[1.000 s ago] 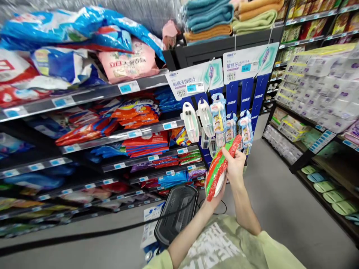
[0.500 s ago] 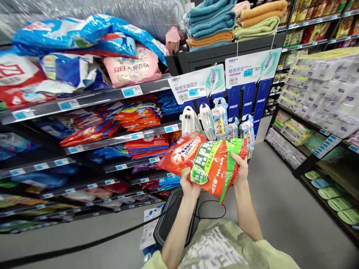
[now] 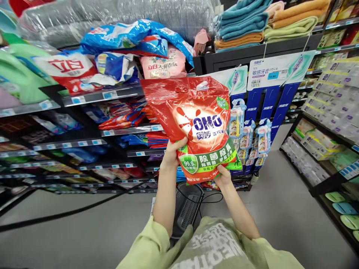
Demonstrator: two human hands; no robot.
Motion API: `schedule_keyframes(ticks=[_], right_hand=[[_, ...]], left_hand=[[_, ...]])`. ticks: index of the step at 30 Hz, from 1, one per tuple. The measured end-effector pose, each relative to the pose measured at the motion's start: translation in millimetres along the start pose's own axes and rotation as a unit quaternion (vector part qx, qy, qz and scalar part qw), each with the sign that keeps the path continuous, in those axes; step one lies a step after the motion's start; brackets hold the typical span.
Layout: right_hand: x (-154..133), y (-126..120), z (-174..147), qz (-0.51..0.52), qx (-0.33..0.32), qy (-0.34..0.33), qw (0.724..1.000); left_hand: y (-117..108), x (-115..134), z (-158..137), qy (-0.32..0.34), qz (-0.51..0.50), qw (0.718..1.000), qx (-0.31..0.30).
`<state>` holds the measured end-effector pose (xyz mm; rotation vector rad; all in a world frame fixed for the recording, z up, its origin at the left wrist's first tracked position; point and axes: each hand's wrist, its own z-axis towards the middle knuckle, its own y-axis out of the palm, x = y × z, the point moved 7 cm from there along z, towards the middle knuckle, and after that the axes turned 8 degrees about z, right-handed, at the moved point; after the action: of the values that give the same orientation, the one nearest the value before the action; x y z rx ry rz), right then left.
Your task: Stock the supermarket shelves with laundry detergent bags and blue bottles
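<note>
Shelves (image 3: 94, 98) hold packets (image 3: 125, 118); left hand (image 3: 171, 153), right hand (image 3: 223, 177) grip red OMO bag (image 3: 203, 129), contents hidden.

Left hand (image 3: 170, 154), fingers out of sight behind red bag (image 3: 199, 127)! Right hand (image 3: 223, 176), same story, fingertips masked. Far behind, left toothbrush sign (image 3: 238, 76) half blocked by bag. Black basket (image 3: 187, 209) below, partly covered by shirt (image 3: 213, 246). Far left, green bottles (image 3: 28, 74) sliced by edge; right, slippers (image 3: 347, 221) clipped too. Shelf price tags (image 3: 110, 94): print too tiny to read!
</note>
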<state>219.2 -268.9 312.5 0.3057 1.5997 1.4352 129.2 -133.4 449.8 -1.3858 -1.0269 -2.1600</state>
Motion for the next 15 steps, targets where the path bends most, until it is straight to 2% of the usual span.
schedule_keyframes(ticks=[4,8,11,13,15], right_hand=[[-11,4,-1,0.014,0.035,-0.02,0.999],[-32,-20,-9,0.0,0.059,-0.051,0.997],[-40,-36,-19,-0.046,0.033,-0.012,0.998],[-44,-37,-23,-0.066,0.029,-0.001,0.997],[-53,-31,-21,-0.061,0.048,-0.049,0.996]], left_hand=[[8,-8,3,-0.022,0.005,1.0,-0.011],[9,-10,-14,-0.004,-0.001,1.0,0.004],[14,-2,-26,0.042,0.013,0.999,0.007],[25,1,-27,0.052,0.011,0.999,-0.001],[37,0,-22,0.039,-0.006,0.999,-0.005]])
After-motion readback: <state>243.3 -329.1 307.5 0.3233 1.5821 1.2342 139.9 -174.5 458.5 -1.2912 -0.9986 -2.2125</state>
